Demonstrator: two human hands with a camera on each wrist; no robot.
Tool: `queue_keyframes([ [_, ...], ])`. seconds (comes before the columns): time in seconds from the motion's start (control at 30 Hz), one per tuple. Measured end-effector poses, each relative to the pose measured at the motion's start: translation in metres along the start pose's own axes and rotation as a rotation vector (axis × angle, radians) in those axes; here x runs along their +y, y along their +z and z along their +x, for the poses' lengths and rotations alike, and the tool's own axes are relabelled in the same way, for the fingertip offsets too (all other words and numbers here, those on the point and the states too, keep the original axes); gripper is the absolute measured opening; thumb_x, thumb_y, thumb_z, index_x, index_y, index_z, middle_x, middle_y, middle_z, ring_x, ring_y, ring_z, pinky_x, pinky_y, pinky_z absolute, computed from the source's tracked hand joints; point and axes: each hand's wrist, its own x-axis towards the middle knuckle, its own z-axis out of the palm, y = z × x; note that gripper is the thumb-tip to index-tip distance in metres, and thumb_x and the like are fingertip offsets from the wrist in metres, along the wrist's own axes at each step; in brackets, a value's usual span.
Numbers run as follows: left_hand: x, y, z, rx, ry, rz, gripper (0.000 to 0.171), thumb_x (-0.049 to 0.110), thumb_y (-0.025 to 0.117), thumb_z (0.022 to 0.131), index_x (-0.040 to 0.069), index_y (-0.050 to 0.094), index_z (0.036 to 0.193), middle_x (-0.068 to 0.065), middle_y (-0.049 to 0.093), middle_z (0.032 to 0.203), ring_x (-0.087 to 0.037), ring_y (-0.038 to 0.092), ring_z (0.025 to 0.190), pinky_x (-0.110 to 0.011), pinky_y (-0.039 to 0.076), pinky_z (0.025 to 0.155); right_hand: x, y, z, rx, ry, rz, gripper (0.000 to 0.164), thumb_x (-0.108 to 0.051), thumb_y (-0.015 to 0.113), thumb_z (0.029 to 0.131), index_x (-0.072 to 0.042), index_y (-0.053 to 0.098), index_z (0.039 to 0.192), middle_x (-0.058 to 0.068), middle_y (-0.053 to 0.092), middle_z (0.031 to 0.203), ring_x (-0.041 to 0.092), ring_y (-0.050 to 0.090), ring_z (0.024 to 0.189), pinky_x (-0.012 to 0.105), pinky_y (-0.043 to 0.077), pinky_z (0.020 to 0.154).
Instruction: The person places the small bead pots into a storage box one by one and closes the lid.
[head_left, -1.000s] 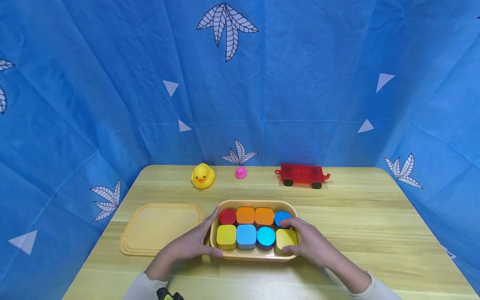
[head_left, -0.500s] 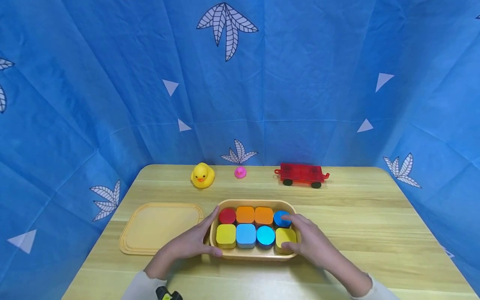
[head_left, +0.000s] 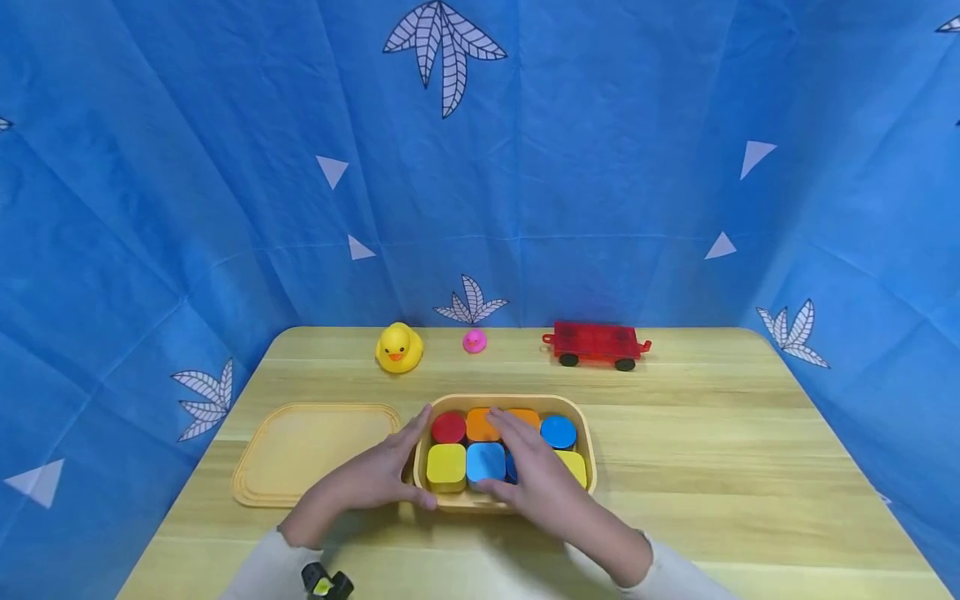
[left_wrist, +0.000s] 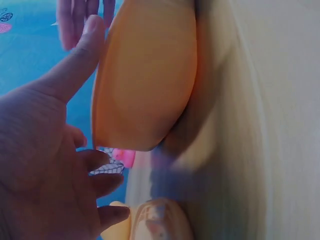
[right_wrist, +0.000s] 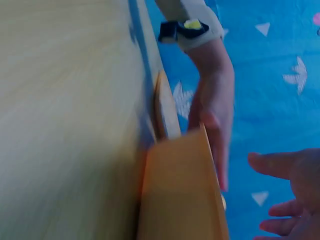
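In the head view, a tan oblong box holds several blocks in two rows. A red round one, orange square ones and a blue round one make up the back row. The front row has a yellow square block, a light blue square block and another yellow one; a blue round block is mostly hidden by my right hand. That hand hovers over the box's middle, fingers extended and holding nothing. My left hand spans the box's left end, thumb at the front corner.
A flat tan lid lies left of the box. Along the table's back edge stand a yellow duck, a small pink duck and a red toy wagon. A blue patterned cloth hangs behind.
My right hand has moved left from the box's right end to above its middle, uncovering the right-hand blocks. The left hand stays at the left end. The head view has shifted slightly.
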Motion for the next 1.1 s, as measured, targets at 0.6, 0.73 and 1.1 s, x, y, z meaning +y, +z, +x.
queue_keyframes([
  [0.6,-0.084,-0.041,-0.094,0.219,-0.102,-0.098,0.130,0.041,0.087,0.081,0.001,-0.005,0.164,-0.033,-0.001,0.168,-0.059,0.009,0.150,-0.076,0.017,0.115,-0.079,0.106,0.036,-0.181,0.011,0.269,0.108,-0.036,0.082,0.089,-0.010,0.012,0.166,0.006,0.012,0.173,0.028,0.023,0.156,0.046,0.029,0.124],
  [0.73,-0.108,-0.048,-0.111,0.236,-0.172,-0.153,0.132,0.036,0.088,0.081,0.000,-0.009,0.163,-0.036,-0.005,0.166,-0.061,0.002,0.149,-0.080,0.012,0.113,-0.084,0.127,0.039,-0.151,0.071,0.337,0.112,-0.034,0.086,0.086,-0.007,0.013,0.166,0.011,0.014,0.172,0.029,0.022,0.156,0.045,0.026,0.125],
  [1.1,-0.155,-0.062,-0.135,0.276,-0.177,-0.215,0.131,0.019,0.087,0.083,0.000,-0.016,0.161,-0.042,-0.011,0.162,-0.067,-0.003,0.145,-0.080,0.010,0.112,-0.072,0.161,0.046,-0.051,0.172,0.407,0.114,-0.029,0.086,0.085,-0.004,0.010,0.166,0.015,0.007,0.173,0.036,0.019,0.156,0.050,0.026,0.123],
])
